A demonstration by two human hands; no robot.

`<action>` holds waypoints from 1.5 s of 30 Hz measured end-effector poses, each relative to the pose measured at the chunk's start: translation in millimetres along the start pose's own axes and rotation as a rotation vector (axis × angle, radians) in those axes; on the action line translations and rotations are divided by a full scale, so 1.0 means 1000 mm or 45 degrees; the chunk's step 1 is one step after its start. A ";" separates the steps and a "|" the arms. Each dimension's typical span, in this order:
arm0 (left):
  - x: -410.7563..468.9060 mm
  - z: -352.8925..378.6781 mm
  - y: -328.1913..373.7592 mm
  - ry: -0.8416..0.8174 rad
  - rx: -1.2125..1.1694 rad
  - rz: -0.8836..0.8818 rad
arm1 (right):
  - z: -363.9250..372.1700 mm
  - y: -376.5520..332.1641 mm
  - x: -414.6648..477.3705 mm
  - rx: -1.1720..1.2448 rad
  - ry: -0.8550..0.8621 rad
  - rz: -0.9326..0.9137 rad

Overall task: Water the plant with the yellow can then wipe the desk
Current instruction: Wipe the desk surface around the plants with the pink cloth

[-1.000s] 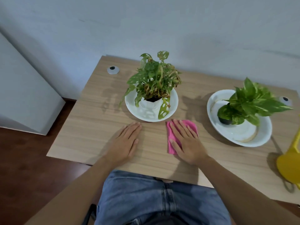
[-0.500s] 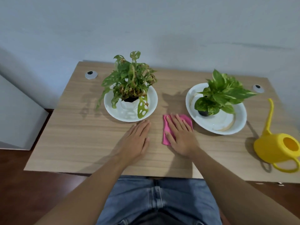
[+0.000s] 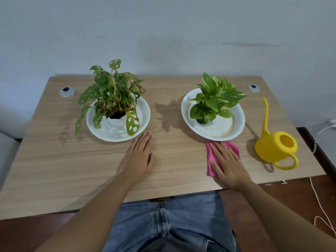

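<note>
My right hand [image 3: 228,163] lies flat, fingers spread, pressing a pink cloth [image 3: 211,161] onto the wooden desk [image 3: 54,160], just in front of the right white plate [image 3: 236,128]. That plate holds a green-and-yellow leafed plant [image 3: 215,99]. The yellow watering can [image 3: 274,142] stands upright on the desk to the right of the cloth, untouched. My left hand [image 3: 139,158] rests palm down on the bare desk near the left white plate [image 3: 143,113], which carries a holey-leafed plant [image 3: 111,95].
Two round cable grommets [image 3: 67,91] [image 3: 254,88] sit near the desk's back corners. A grey wall stands behind the desk. White cord [image 3: 320,202] trails on the dark floor at the right. My jeans-clad lap is below the front edge.
My right hand has slid the pink cloth to the right, from between the two plates to in front of the right plate. The view has turned right, showing the whole can.
</note>
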State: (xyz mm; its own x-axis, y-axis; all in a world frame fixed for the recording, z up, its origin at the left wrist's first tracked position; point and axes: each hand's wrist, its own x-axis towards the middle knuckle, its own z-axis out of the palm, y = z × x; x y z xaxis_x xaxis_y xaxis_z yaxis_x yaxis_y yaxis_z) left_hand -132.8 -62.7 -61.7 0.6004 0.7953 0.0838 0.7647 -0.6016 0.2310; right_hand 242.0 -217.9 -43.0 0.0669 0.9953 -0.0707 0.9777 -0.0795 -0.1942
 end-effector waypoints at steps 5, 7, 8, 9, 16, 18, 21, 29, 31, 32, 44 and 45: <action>-0.002 0.002 0.000 0.004 0.012 -0.008 | 0.005 0.001 -0.001 -0.043 0.010 0.074; -0.001 0.002 0.000 0.016 0.004 -0.013 | 0.008 -0.004 -0.002 -0.053 0.022 0.085; -0.001 0.002 0.001 0.022 0.000 -0.014 | 0.008 -0.008 -0.002 -0.057 0.023 0.070; 0.000 0.002 0.001 0.028 -0.001 -0.014 | 0.009 -0.011 -0.001 -0.060 0.022 0.042; 0.000 0.002 0.001 0.036 -0.021 -0.015 | 0.013 -0.062 0.023 -0.057 -0.022 -0.240; 0.000 0.001 0.001 0.042 -0.054 -0.013 | 0.016 -0.085 0.038 -0.041 -0.028 -0.272; 0.000 -0.003 0.000 0.038 -0.137 -0.003 | 0.021 -0.118 0.067 -0.019 -0.046 -0.279; -0.030 -0.016 -0.027 0.110 -0.268 -0.024 | 0.025 -0.179 0.152 0.026 -0.110 -0.221; -0.046 -0.022 -0.046 0.138 -0.280 -0.068 | 0.028 -0.183 0.157 0.018 -0.112 -0.206; -0.056 -0.024 -0.060 0.144 -0.272 -0.087 | 0.030 -0.185 0.155 0.008 -0.119 -0.205; -0.145 -0.076 -0.213 0.104 -0.101 -0.388 | 0.049 -0.239 0.101 -0.067 -0.108 -0.408; -0.148 -0.077 -0.216 0.094 -0.092 -0.398 | 0.052 -0.246 0.098 -0.068 -0.118 -0.419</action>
State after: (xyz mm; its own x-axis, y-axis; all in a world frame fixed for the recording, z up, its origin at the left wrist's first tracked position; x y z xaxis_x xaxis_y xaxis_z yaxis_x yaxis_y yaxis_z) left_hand -405.5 -44.8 -49.1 0.3182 0.9456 0.0674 0.8892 -0.3224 0.3245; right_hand -2.2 -103.8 -52.7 -0.2698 0.9575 -0.1016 0.9531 0.2505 -0.1699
